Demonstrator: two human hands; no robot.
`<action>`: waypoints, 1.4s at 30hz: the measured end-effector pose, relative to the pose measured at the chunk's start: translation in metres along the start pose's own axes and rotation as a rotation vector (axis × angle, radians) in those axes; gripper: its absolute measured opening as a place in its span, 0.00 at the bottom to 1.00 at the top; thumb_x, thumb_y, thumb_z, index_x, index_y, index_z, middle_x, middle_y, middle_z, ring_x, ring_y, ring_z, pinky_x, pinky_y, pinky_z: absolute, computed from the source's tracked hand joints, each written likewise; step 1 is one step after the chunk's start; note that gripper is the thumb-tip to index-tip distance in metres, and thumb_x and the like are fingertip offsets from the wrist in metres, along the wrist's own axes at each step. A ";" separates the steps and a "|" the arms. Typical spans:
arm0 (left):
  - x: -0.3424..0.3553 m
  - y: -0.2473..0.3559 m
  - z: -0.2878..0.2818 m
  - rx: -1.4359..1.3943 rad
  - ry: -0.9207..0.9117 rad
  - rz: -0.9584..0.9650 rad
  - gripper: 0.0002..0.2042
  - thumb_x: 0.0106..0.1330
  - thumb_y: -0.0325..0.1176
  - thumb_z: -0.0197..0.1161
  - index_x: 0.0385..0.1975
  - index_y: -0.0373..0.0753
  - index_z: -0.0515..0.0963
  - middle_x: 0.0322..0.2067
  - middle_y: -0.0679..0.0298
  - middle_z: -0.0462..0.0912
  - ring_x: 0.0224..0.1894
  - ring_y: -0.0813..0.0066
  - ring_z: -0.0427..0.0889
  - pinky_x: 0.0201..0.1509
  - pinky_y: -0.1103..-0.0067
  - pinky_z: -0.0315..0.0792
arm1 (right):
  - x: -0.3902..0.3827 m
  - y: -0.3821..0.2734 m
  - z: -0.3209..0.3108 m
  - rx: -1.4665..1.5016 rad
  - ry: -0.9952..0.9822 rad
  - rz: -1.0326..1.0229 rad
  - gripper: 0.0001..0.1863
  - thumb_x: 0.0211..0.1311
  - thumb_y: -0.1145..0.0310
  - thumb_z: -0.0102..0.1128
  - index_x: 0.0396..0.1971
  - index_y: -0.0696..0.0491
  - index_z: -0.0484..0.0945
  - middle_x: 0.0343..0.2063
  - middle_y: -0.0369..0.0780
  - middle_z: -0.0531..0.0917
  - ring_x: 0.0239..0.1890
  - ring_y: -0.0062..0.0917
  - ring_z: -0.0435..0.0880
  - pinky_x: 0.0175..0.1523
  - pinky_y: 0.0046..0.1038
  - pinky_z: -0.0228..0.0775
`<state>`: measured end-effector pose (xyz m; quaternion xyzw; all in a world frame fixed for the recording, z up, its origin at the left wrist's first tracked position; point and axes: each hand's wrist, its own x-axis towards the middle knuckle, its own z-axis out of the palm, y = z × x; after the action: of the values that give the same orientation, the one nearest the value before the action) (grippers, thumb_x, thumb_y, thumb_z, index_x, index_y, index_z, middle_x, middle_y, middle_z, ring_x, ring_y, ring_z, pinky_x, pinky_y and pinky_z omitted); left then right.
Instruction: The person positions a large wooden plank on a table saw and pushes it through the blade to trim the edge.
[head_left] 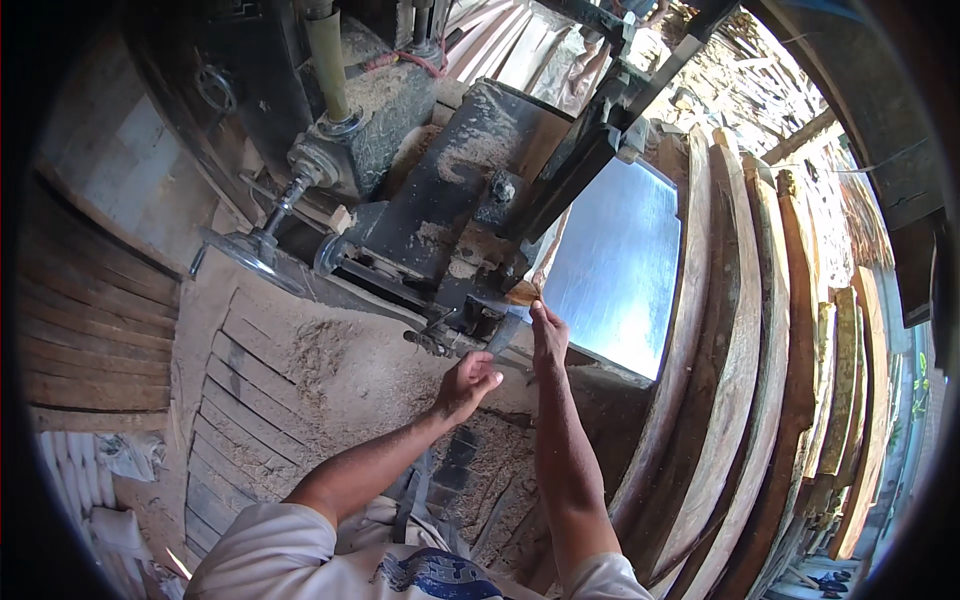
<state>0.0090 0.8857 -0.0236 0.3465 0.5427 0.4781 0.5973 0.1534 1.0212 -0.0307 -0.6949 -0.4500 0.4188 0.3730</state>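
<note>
My right hand (548,332) reaches forward to the front end of a narrow wooden piece (524,292), with its fingers closed on that end. The wood lies along the side of the machine's dark metal table, beside a smooth shiny metal surface (615,260). Most of its length is hidden by the black upright guide (570,185). Lower and to the left, my left hand (468,387) is held in the air with thumb and fingers apart and nothing visible in it. A grey flat strip (503,337) of unclear kind shows just beyond its fingertips.
A large handwheel (255,262) sticks out at the machine's left. Sawdust (350,370) covers the slatted floor and parts of the dark table (405,235). Long rough planks (740,330) stand in a row on the right. Stacked boards (100,320) are at the far left.
</note>
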 end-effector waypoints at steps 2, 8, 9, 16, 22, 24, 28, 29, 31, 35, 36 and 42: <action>0.014 0.014 -0.004 0.403 -0.010 0.287 0.19 0.60 0.44 0.65 0.43 0.35 0.76 0.35 0.56 0.83 0.39 0.66 0.83 0.46 0.74 0.75 | 0.005 0.013 -0.005 0.680 -0.437 0.216 0.31 0.67 0.58 0.59 0.63 0.60 0.66 0.56 0.45 0.77 0.59 0.27 0.74 0.64 0.30 0.61; 0.087 0.037 -0.057 1.033 -0.433 1.120 0.15 0.54 0.41 0.64 0.11 0.42 0.74 0.13 0.61 0.75 0.20 0.59 0.79 0.29 0.67 0.74 | -0.131 0.124 0.017 0.810 -0.587 0.622 0.28 0.66 0.58 0.53 0.62 0.55 0.66 0.58 0.41 0.75 0.62 0.33 0.71 0.67 0.39 0.57; 0.097 0.035 -0.065 1.099 -0.553 1.141 0.16 0.54 0.42 0.64 0.10 0.42 0.73 0.12 0.62 0.75 0.19 0.60 0.79 0.27 0.66 0.74 | -0.156 0.140 0.017 0.809 -0.572 0.724 0.30 0.66 0.57 0.53 0.64 0.57 0.63 0.61 0.43 0.72 0.64 0.35 0.68 0.68 0.40 0.56; 0.119 0.007 -0.065 1.190 -0.168 1.156 0.18 0.59 0.38 0.63 0.07 0.45 0.71 0.09 0.63 0.73 0.12 0.65 0.76 0.21 0.72 0.70 | -0.245 0.191 -0.034 0.836 -0.418 0.914 0.34 0.67 0.60 0.51 0.67 0.61 0.55 0.64 0.48 0.68 0.67 0.40 0.64 0.71 0.43 0.51; 0.070 -0.048 -0.063 0.350 0.919 0.610 0.15 0.67 0.40 0.59 0.34 0.35 0.66 0.38 0.56 0.71 0.41 0.66 0.71 0.48 0.71 0.66 | -0.263 0.207 -0.080 0.732 -0.369 0.816 0.35 0.65 0.58 0.55 0.66 0.62 0.58 0.62 0.48 0.70 0.64 0.40 0.69 0.69 0.42 0.56; 0.009 -0.084 -0.074 0.001 0.951 0.143 0.16 0.66 0.42 0.60 0.37 0.35 0.65 0.36 0.63 0.66 0.40 0.73 0.66 0.48 0.73 0.64 | -0.278 0.209 -0.096 0.721 -0.274 0.819 0.34 0.63 0.57 0.58 0.64 0.62 0.63 0.59 0.49 0.73 0.63 0.39 0.70 0.67 0.41 0.59; -0.097 -0.133 -0.062 0.210 0.453 -0.293 0.16 0.63 0.43 0.65 0.35 0.37 0.69 0.29 0.68 0.71 0.33 0.78 0.70 0.41 0.77 0.69 | -0.314 0.212 -0.119 0.721 -0.154 0.823 0.28 0.64 0.60 0.59 0.59 0.61 0.70 0.51 0.47 0.80 0.55 0.37 0.78 0.63 0.41 0.65; -0.117 -0.136 -0.051 0.207 0.325 -0.286 0.16 0.62 0.42 0.67 0.35 0.36 0.70 0.29 0.68 0.73 0.32 0.79 0.71 0.40 0.78 0.70 | -0.326 0.216 -0.125 0.705 -0.127 0.797 0.27 0.64 0.61 0.59 0.59 0.61 0.70 0.50 0.47 0.81 0.54 0.36 0.79 0.61 0.39 0.68; -0.110 -0.122 -0.030 0.205 0.213 -0.154 0.19 0.60 0.41 0.69 0.40 0.34 0.71 0.32 0.66 0.76 0.35 0.79 0.75 0.42 0.81 0.72 | -0.353 0.224 -0.139 0.705 -0.104 0.762 0.26 0.65 0.61 0.58 0.58 0.61 0.71 0.49 0.47 0.81 0.52 0.35 0.80 0.59 0.38 0.70; -0.030 -0.058 0.062 0.213 -0.040 0.211 0.32 0.57 0.48 0.72 0.50 0.30 0.67 0.41 0.54 0.80 0.42 0.73 0.80 0.47 0.78 0.75 | -0.408 0.244 -0.167 0.719 0.046 0.588 0.22 0.65 0.63 0.59 0.54 0.62 0.75 0.44 0.46 0.84 0.47 0.32 0.84 0.51 0.34 0.76; -0.005 -0.043 0.093 0.232 -0.067 0.183 0.39 0.54 0.54 0.71 0.54 0.28 0.65 0.45 0.50 0.79 0.47 0.68 0.80 0.51 0.75 0.74 | -0.421 0.249 -0.178 0.663 0.115 0.522 0.22 0.65 0.63 0.60 0.53 0.62 0.75 0.43 0.46 0.84 0.46 0.31 0.84 0.51 0.33 0.76; -0.022 -0.075 0.186 0.117 -0.171 -0.460 0.45 0.54 0.69 0.62 0.61 0.35 0.66 0.58 0.54 0.72 0.60 0.62 0.71 0.64 0.61 0.65 | -0.497 0.260 -0.259 0.691 0.561 0.338 0.22 0.64 0.56 0.60 0.50 0.57 0.78 0.40 0.41 0.85 0.41 0.26 0.84 0.48 0.28 0.75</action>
<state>0.2073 0.8620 -0.0552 0.2871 0.5816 0.2664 0.7130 0.3514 0.4359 -0.0451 -0.6799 -0.0468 0.3951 0.6160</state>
